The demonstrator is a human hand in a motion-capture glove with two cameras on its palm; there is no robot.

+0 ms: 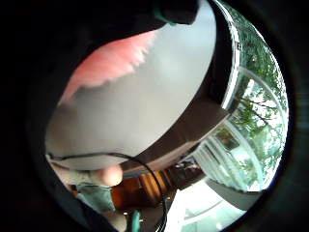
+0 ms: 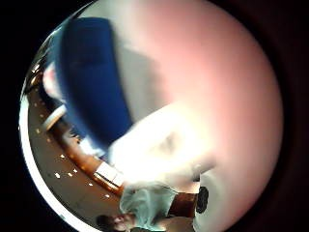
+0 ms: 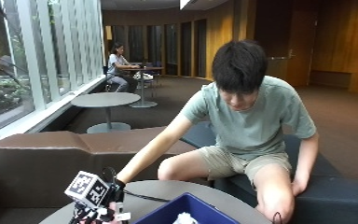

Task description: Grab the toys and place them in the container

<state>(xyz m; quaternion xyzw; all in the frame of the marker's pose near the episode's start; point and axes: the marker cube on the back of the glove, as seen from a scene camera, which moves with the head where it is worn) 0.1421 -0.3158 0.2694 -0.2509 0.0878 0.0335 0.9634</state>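
Here: round grey table [image 3: 167,189] under everything | blue container [image 3: 185,212] stands on it beside the gloved right hand [image 3: 101,205], white toy [image 3: 183,218] inside | pink toy [image 2: 227,96] close against the palm; long axis, heading unclear | finger state: cannot tell.

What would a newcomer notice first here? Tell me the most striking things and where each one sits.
First the person sitting behind the round table, leaning forward with the gloved right hand down at the table's near edge. Next, the blue container on the table beside that hand, with something white inside. In the thumb side palm view a pink toy fills much of the picture, close to the palm, next to the container's blue wall.
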